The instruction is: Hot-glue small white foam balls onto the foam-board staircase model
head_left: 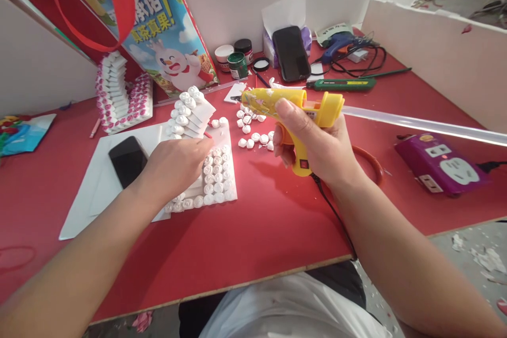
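Note:
My right hand [317, 140] is wrapped around a yellow hot glue gun [273, 101], its nozzle pointing left and a long clear glue stick [428, 122] sticking out of its back. My left hand [180, 163] is closed at a white board [222, 140] covered with rows of small white rosettes [217, 178]. A small red tip shows at its fingers, but what they hold is hidden. Behind that hand rises a stepped white piece [200, 116] edged with rosettes. Several loose white rosettes [257, 140] lie on the red table, below the glue gun's nozzle.
A black phone [128, 161] lies on white sheets [87, 190] at left. Behind stand a pink-and-white stepped model [124, 97], a printed bag [166, 37], paint jars [237, 66] and another phone [291, 53]. A green cutter [344, 84] and purple power strip [439, 163] are at right.

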Motion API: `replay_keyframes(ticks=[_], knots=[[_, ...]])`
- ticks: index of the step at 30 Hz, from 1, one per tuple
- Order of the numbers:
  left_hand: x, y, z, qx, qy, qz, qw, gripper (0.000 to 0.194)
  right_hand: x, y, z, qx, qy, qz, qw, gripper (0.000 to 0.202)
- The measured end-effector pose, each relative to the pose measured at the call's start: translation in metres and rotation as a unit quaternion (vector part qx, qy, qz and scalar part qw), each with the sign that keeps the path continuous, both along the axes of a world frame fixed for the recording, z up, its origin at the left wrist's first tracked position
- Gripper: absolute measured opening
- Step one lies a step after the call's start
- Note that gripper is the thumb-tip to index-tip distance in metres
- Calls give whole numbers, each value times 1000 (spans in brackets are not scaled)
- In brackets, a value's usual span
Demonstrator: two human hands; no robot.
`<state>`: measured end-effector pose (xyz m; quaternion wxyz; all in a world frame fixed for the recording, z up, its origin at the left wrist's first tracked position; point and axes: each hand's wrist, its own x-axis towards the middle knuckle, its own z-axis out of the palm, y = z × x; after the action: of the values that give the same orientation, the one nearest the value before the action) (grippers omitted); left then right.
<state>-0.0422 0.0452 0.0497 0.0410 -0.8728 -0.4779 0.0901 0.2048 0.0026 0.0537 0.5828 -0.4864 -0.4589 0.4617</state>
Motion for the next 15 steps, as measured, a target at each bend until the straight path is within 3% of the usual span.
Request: replay_keyframes(ticks=[3,5,9,12,15], knots=[[2,-14,3,56,17,-6,998,36,3,1,1,-3,8,20,1000,29],[6,-29,4,104,-33,-26,994,31,5,2,1,-6,17,31,999,29],[26,-66,-7,176,-123,-121,969,21,7,3,-1,-6,20,31,999,29],[42,-86,-20,167,-149,-195,955,16,8,5,-3,-3,18,30,999,26],[45,-93,-27,179,-185,-156,954,18,8,6,-5,2,20,24,999,28]])
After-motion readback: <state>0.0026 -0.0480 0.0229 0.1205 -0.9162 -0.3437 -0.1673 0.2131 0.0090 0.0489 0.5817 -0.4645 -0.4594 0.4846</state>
